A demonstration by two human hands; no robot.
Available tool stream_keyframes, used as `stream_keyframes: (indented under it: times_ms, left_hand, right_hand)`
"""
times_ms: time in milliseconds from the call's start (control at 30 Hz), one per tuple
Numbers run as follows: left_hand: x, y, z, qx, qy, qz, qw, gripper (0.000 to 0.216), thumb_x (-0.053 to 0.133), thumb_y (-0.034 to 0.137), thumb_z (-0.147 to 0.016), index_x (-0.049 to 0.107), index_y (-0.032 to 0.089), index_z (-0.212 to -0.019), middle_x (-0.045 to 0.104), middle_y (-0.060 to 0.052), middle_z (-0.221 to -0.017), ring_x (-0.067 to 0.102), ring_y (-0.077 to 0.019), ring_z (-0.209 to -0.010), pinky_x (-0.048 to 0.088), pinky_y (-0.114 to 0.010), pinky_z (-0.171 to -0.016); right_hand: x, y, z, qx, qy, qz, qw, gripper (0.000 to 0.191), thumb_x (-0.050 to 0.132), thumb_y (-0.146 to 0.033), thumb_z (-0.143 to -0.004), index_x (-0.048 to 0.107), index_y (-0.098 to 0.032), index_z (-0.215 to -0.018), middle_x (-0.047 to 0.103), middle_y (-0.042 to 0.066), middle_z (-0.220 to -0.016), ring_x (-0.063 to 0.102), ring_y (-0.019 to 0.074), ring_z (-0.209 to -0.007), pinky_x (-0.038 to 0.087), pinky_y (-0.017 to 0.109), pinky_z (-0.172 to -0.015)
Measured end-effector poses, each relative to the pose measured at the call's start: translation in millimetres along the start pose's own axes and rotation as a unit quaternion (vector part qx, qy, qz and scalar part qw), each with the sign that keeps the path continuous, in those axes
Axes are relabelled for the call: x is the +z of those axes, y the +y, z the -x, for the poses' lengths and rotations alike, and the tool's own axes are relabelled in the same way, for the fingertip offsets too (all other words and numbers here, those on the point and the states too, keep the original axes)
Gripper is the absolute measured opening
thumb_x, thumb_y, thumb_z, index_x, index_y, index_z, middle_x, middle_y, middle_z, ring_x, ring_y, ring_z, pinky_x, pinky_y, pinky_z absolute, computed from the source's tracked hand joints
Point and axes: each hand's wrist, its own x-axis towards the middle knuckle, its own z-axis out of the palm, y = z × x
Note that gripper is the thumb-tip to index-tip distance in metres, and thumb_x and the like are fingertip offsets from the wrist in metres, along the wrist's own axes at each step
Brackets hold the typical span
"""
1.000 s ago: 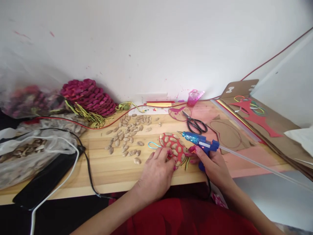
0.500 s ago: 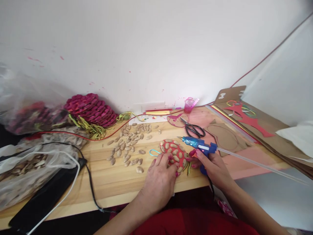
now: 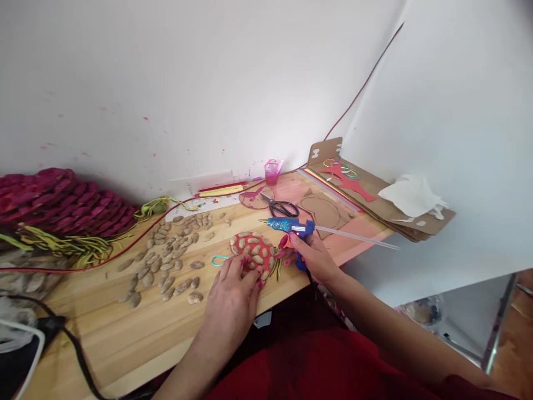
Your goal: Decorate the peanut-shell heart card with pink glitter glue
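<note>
A red disc studded with peanuts lies near the table's front edge, with green-yellow strands at its right side and a blue loop at its left. My left hand has its curled fingers and thumb on the disc's near left part; what is under the fingertips is hidden. My right hand is wrapped round the handle of a blue hot glue gun, whose nozzle points left above the disc. A clear glue stick sticks out of its back. Loose peanuts are spread to the left.
Black-handled scissors lie behind the glue gun, beside cut cardboard. A cup of pink liquid stands by the wall. Stacked magenta pieces fill the left. Cardboard sheets with a white cloth lie at right. A red cord crosses the table.
The view has turned to the right, so everything sits further left. My left hand stays on the disc, and my right hand still grips the glue gun above it.
</note>
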Motion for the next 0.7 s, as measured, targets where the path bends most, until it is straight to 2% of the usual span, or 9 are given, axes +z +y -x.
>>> stream_keyframes:
  times_ms: [233, 367, 400, 467, 567, 633, 700]
  left_hand:
    - [2, -7, 4, 0.011, -0.002, 0.000, 1.000, 0.019, 0.059, 0.019, -0.101, 0.077, 0.021, -0.099, 0.067, -0.014, -0.115, 0.064, -0.0302, -0.110, 0.060, -0.047, -0.092]
    - [2, -6, 4, 0.014, 0.005, -0.008, 1.000, 0.019, 0.059, 0.021, -0.102, 0.077, 0.021, -0.097, 0.068, -0.014, -0.117, 0.064, -0.0308, -0.114, 0.060, -0.048, -0.095]
    - [2, -6, 3, 0.012, 0.008, -0.009, 1.000, 0.020, 0.058, 0.021, -0.102, 0.076, 0.021, -0.096, 0.068, -0.014, -0.117, 0.064, -0.0312, -0.114, 0.059, -0.049, -0.096]
    - [2, -4, 3, 0.012, 0.011, -0.008, 1.000, 0.020, 0.058, 0.020, -0.102, 0.077, 0.021, -0.096, 0.068, -0.014, -0.116, 0.064, -0.0312, -0.112, 0.059, -0.049, -0.095]
    - [3, -5, 3, 0.016, 0.024, -0.004, 1.000, 0.019, 0.058, 0.019, -0.102, 0.077, 0.022, -0.099, 0.069, -0.014, -0.116, 0.065, -0.0299, -0.110, 0.059, -0.048, -0.094]
    - [4, -7, 4, 0.021, 0.033, 0.001, 0.999, 0.018, 0.059, 0.020, -0.101, 0.077, 0.023, -0.099, 0.069, -0.013, -0.116, 0.066, -0.0291, -0.109, 0.059, -0.047, -0.094]
    - [6, -10, 5, 0.026, 0.031, 0.004, 0.999, 0.017, 0.060, 0.022, -0.101, 0.077, 0.023, -0.098, 0.069, -0.012, -0.116, 0.066, -0.0289, -0.108, 0.059, -0.046, -0.093]
  right_hand:
    - [-4, -6, -3, 0.019, -0.002, -0.027, 0.999, 0.057, 0.081, -0.073, -0.075, 0.064, -0.021, -0.092, 0.077, 0.003, -0.087, 0.076, 0.0149, -0.062, 0.051, 0.021, -0.048]
    - [-7, -14, 4, 0.082, -0.021, -0.039, 0.996, 0.061, 0.078, -0.076, -0.075, 0.058, -0.024, -0.101, 0.078, 0.002, -0.089, 0.074, 0.0152, -0.060, 0.049, 0.021, -0.043]
    - [-9, -18, 8, 0.100, -0.024, -0.036, 0.994, 0.062, 0.077, -0.077, -0.076, 0.057, -0.025, -0.103, 0.078, 0.001, -0.088, 0.072, 0.0145, -0.057, 0.047, 0.021, -0.041]
    - [-13, -26, 15, 0.116, -0.020, -0.019, 0.993, 0.061, 0.076, -0.076, -0.078, 0.055, -0.025, -0.104, 0.077, 0.000, -0.083, 0.065, 0.0112, -0.050, 0.035, 0.017, -0.036]
    - [-26, -40, 25, 0.097, 0.027, 0.000, 0.995, 0.053, 0.077, -0.069, -0.082, 0.055, -0.024, -0.101, 0.073, -0.002, -0.077, 0.052, 0.0055, -0.044, 0.020, 0.015, -0.037]
    - [-37, -49, 28, 0.070, 0.063, 0.002, 0.996, 0.050, 0.082, -0.061, -0.079, 0.055, -0.024, -0.099, 0.072, -0.004, -0.077, 0.049, 0.0050, -0.045, 0.020, 0.016, -0.039]
    - [-49, -57, 28, 0.032, 0.097, -0.012, 0.995, 0.047, 0.084, -0.054, -0.077, 0.054, -0.024, -0.099, 0.073, -0.002, -0.079, 0.053, 0.0070, -0.050, 0.026, 0.017, -0.041]
